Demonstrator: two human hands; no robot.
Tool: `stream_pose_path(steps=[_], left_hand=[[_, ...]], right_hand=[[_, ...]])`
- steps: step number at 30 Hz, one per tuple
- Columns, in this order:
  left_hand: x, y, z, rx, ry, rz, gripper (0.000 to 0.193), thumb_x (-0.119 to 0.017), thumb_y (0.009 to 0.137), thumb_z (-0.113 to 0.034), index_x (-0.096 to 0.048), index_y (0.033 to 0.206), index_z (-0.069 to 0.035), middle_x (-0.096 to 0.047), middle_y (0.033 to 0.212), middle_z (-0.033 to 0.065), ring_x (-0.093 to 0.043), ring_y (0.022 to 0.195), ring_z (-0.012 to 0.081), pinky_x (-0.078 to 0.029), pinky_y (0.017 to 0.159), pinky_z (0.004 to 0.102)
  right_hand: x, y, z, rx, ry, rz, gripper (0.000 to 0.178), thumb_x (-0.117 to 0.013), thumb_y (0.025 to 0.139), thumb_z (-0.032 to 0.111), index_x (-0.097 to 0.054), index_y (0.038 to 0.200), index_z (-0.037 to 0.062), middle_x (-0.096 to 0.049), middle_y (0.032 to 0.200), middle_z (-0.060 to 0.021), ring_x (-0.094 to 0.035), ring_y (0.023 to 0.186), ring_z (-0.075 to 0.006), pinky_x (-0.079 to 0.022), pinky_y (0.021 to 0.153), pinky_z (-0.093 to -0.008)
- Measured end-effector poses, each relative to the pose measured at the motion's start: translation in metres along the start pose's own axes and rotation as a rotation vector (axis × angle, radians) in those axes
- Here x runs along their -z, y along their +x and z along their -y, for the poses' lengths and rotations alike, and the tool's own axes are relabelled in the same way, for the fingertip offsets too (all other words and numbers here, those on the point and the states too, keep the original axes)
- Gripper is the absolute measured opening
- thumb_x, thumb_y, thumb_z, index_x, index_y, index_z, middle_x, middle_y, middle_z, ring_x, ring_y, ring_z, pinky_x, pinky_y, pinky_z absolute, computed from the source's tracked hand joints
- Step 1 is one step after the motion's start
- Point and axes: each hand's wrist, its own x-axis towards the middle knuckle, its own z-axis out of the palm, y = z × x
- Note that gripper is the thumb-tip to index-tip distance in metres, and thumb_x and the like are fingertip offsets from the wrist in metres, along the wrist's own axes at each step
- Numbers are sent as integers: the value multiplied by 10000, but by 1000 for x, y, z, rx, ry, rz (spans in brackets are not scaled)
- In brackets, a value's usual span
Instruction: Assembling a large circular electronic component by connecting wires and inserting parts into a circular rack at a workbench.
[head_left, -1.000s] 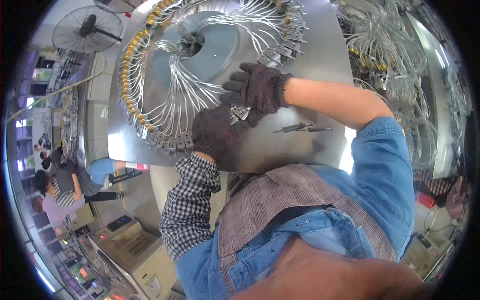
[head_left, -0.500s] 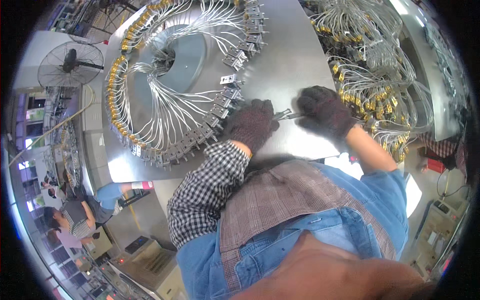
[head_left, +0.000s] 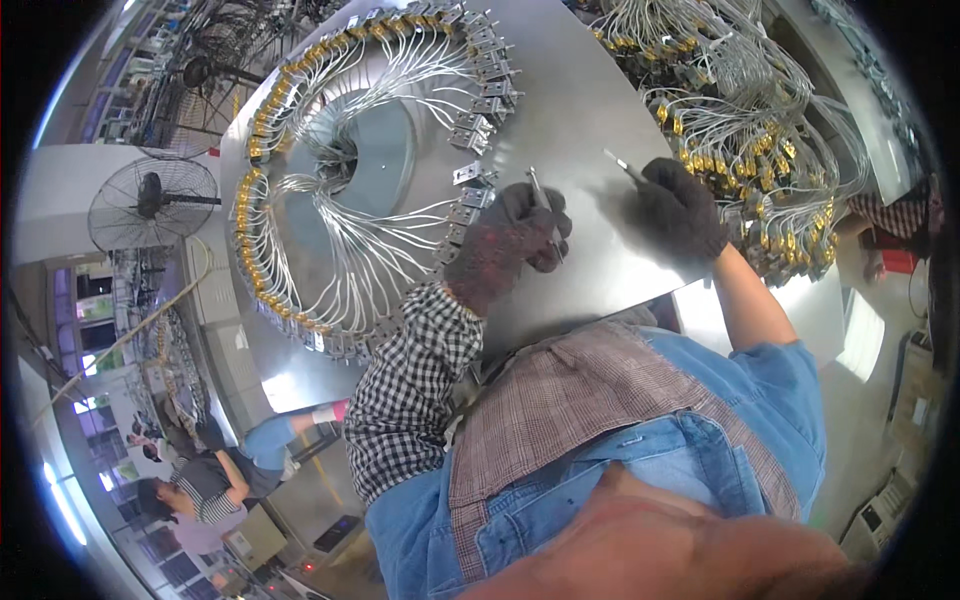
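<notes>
My left hand point(head_left: 505, 245), in a dark knitted glove, is closed around a thin metal rod point(head_left: 537, 185) that sticks out above and below the fingers. It hovers beside the near right part of a ring of small silver metal blocks point(head_left: 474, 174). My right hand point(head_left: 682, 212), also gloved, grips a slim tool with a pale metal tip point(head_left: 622, 162) pointing up and left. The two hands are apart above the shiny metal tabletop point(head_left: 570, 120). White wires point(head_left: 375, 235) run from the blocks and yellow fittings point(head_left: 243, 215) toward a hole in a grey disc point(head_left: 395, 150).
A dense heap of white wires with yellow fittings point(head_left: 755, 165) lies along the right side. A caged fan point(head_left: 150, 195) stands at the left. Another person point(head_left: 200, 490) is at the lower left, and a checked sleeve point(head_left: 885, 215) shows at the far right.
My hands have drawn apart. The left one has turned, raising the metal rod upright, and the right has pulled back with its tool tip pointing up. The whole view has shifted slightly.
</notes>
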Motion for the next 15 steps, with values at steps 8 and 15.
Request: stream_pose_path(steps=[8,15], left_hand=[[51,-51,-15,-232,-280,-10,327,-500,868,-169,-400,1147,-31,-558,911,133,-577,808,225,-529,650,307],[96,-68,-8,-72,-719,188,281,-445,881,-92,-394,1144,-8,-516,907,110,-533,870,190,-509,732,287]], right_hand=[[-81,-6,41,159,394,89,335,-530,833,138,-518,1151,33,-583,970,-67,-559,785,-133,-464,724,-266],[-139,-32,107,230,167,77,413,-531,805,145,-469,1211,91,-594,1010,-94,-572,923,-197,-452,803,-305]])
